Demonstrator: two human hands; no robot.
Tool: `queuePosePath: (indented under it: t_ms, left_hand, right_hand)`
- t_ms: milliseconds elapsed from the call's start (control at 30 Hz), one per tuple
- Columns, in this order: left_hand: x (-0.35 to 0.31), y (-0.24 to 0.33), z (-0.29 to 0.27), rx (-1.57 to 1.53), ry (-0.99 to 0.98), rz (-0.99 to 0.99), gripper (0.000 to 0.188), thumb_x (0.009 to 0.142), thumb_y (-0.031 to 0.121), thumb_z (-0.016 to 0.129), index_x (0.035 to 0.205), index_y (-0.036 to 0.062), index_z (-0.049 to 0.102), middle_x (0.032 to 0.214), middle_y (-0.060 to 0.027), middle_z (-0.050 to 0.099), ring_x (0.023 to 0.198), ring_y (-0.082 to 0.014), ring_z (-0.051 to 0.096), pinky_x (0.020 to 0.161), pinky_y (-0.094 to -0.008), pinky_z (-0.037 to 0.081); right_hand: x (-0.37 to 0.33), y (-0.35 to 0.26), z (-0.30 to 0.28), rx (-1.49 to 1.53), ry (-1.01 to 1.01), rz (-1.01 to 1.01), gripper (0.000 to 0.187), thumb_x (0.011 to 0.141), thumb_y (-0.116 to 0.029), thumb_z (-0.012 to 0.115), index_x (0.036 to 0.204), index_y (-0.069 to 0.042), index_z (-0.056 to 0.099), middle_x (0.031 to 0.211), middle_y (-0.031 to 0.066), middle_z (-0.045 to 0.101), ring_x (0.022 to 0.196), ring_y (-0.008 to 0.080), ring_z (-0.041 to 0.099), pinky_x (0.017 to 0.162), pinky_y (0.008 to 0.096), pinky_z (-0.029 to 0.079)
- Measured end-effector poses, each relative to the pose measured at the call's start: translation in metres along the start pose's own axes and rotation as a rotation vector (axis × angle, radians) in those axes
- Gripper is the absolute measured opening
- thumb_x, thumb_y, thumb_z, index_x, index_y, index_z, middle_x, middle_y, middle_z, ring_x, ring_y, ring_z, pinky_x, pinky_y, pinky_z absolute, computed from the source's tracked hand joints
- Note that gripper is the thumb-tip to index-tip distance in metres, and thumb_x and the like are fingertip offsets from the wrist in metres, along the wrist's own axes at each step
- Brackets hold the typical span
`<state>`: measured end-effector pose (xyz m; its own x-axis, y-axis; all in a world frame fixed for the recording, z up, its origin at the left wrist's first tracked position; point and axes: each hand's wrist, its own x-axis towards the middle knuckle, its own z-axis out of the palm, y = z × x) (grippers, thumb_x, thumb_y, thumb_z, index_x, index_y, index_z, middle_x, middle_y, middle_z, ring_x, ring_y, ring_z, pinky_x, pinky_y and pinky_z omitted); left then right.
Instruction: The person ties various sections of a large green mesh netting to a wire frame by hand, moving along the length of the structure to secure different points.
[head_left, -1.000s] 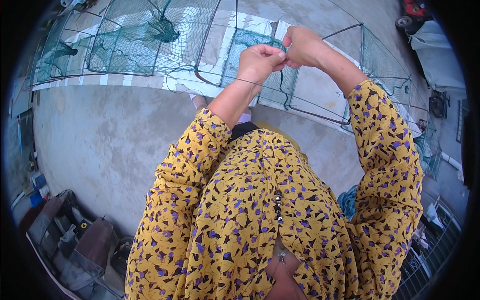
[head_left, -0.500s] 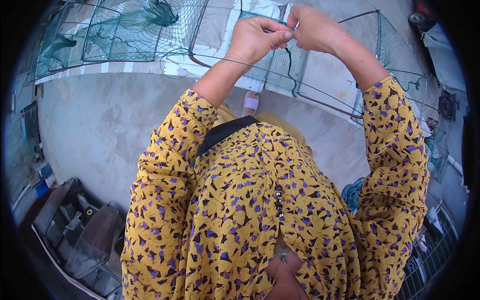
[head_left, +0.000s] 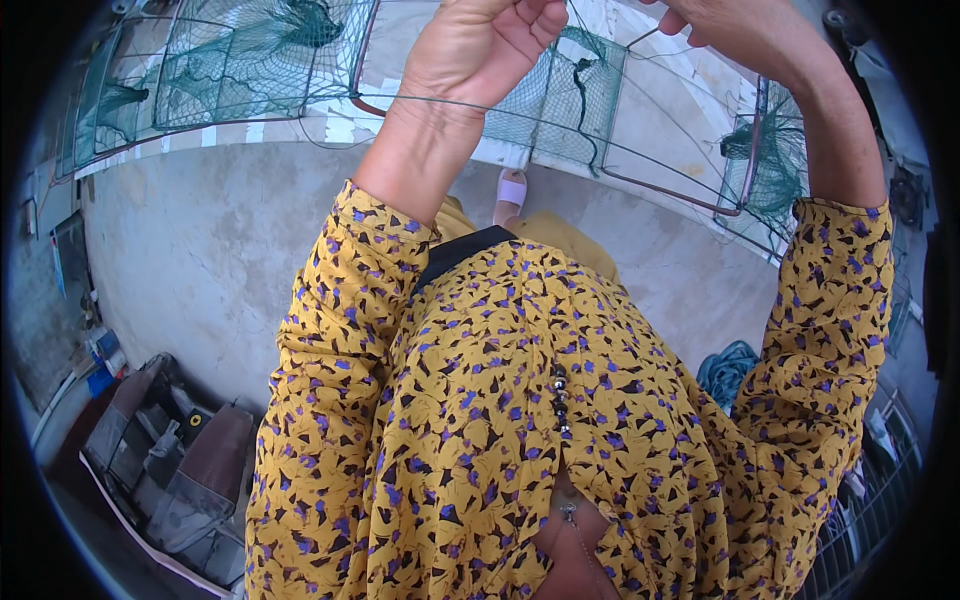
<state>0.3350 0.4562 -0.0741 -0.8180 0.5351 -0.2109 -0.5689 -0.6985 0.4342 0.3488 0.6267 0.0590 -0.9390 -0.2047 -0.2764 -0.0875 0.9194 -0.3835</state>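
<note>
Green netting (head_left: pixel 572 95) stretches over thin rods of a long frame in front of me. My left hand (head_left: pixel 470 55) is raised at the top edge over the netting, its fingers curled in. A thin strand rises from the netting beside its fingertips; whatever the fingers grip is cut off by the edge. Farther right, my right hand (head_left: pixel 760 35) is held up apart from the left, fingers bent and partly out of view. A dark green cord (head_left: pixel 581 105) hangs down across the netting between the hands. One rusty rod (head_left: pixel 670 198) runs along the frame's near side.
More netting (head_left: pixel 240 75) on the frame extends to the left, and a gathered net (head_left: pixel 768 160) is at the right. My foot in a pale slipper (head_left: pixel 509 189) stands on the concrete floor (head_left: pixel 220 230). A blue-green bundle (head_left: pixel 729 370) lies by my right elbow; a three-wheeled vehicle (head_left: pixel 175 460) stands lower left.
My hands were together at the netting and have drawn apart, both moving up and the right one outward. The gathered net at the right has come into view.
</note>
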Motion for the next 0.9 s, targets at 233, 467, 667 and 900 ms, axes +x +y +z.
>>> queuePosePath:
  t_ms: [233, 467, 667, 900]
  left_hand:
    - [-0.001, 0.013, 0.024, 0.093, -0.243, 0.150, 0.021, 0.081, 0.009, 0.063, 0.100, -0.0001, 0.058, 0.093, -0.0067, 0.062, 0.085, -0.0136, 0.060, 0.077, -0.0257, 0.050]
    - [-0.003, 0.003, 0.018, 0.158, -0.061, 0.097, 0.023, 0.085, 0.011, 0.059, 0.105, 0.0006, 0.054, 0.095, -0.0085, 0.061, 0.083, -0.0145, 0.060, 0.076, -0.0253, 0.049]
    - [-0.005, -0.016, 0.013, 0.657, 0.043, -0.097, 0.028, 0.089, 0.009, 0.051, 0.114, -0.0020, 0.046, 0.100, -0.0090, 0.055, 0.081, -0.0155, 0.059, 0.070, -0.0249, 0.050]
    - [0.002, -0.053, 0.026, 0.743, -0.162, 0.038, 0.037, 0.085, -0.002, 0.047, 0.121, 0.0030, 0.038, 0.103, -0.0079, 0.050, 0.073, -0.0137, 0.059, 0.064, -0.0236, 0.051]
  right_hand:
    - [0.003, 0.007, 0.008, 0.659, -0.494, -0.196, 0.043, 0.086, -0.006, 0.044, 0.128, -0.001, 0.035, 0.117, 0.0148, 0.049, 0.081, 0.0155, 0.059, 0.068, 0.0255, 0.050]
    - [0.003, 0.020, 0.020, 0.662, -0.279, 0.145, 0.020, 0.093, -0.018, 0.045, 0.097, 0.000, 0.053, 0.081, 0.0081, 0.065, 0.063, 0.0135, 0.063, 0.053, 0.0195, 0.048]
    - [-0.003, 0.027, 0.014, 0.704, -0.025, -0.139, 0.030, 0.092, -0.026, 0.050, 0.100, 0.000, 0.062, 0.084, 0.0085, 0.066, 0.063, 0.0091, 0.062, 0.051, 0.0176, 0.046]
    - [-0.012, 0.020, 0.013, 0.801, 0.039, -0.208, 0.032, 0.091, -0.026, 0.051, 0.101, 0.003, 0.061, 0.085, 0.0113, 0.066, 0.056, 0.0078, 0.060, 0.047, 0.0163, 0.044]
